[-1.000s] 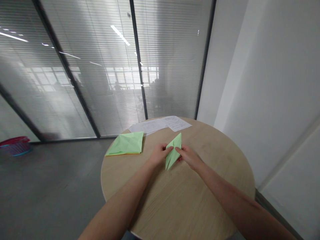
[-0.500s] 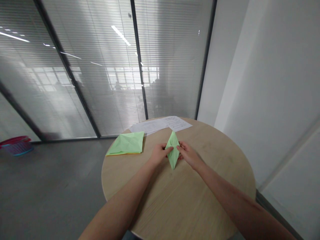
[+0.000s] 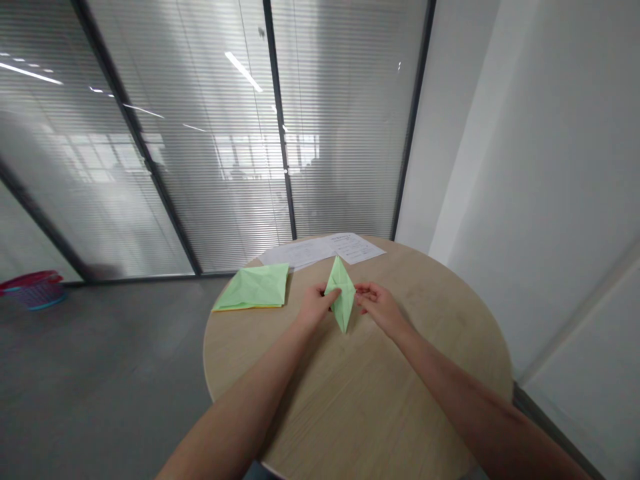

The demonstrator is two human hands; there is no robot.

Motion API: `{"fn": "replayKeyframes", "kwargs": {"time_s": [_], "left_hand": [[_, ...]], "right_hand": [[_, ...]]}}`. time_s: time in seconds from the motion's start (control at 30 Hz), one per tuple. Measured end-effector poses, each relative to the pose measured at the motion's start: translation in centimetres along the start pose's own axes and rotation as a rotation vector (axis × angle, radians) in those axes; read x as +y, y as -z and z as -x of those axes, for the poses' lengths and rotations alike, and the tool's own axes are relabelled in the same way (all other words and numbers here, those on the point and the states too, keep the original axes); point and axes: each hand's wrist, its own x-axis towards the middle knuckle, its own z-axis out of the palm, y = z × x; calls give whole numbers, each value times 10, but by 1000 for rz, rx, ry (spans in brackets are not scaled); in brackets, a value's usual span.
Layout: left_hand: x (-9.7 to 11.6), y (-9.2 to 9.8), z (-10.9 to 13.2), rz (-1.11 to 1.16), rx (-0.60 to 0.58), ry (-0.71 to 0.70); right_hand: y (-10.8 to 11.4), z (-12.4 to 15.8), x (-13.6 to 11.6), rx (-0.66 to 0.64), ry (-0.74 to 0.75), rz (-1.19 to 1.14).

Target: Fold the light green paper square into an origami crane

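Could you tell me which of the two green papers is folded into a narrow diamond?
The diamond paper held by the left hand; the flat green sheet farther left lies broad and untouched.

Bare forearms stretched forward and converging, left hand (image 3: pixel 314 308) pinched shut at fingertips, right hand (image 3: pixel 376 305) loosely curled, close alongside.

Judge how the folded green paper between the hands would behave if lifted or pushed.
Probably very light: the left hand holds the folded green paper by one edge. Its layered creases likely stiffen it, though squeezing could crush them. Pushed on the smooth table, it would likely slide.
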Motion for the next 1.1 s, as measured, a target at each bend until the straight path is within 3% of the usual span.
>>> {"fn": "replayKeyframes", "kwargs": {"time_s": [0.3, 0.5, 0.7, 0.9, 1.0, 1.1], "left_hand": [[4, -1, 2, -35, -28, -3], [5, -3, 5, -171, -22, -80], [4, -3, 4, -165, -19, -75], [5, -6, 5, -6, -116, -41], [5, -6, 6, 38, -151, -34], [6, -6, 7, 49, -185, -28]], "right_hand": [[1, -2, 4, -21, -8, -1], [1, -1, 5, -29, -11, -3], [2, 1, 2, -102, 78, 32], [3, 1, 4, -9, 207, 124], [2, 0, 5, 38, 160, 30], [-1, -1, 4, -7, 35, -122]]}}
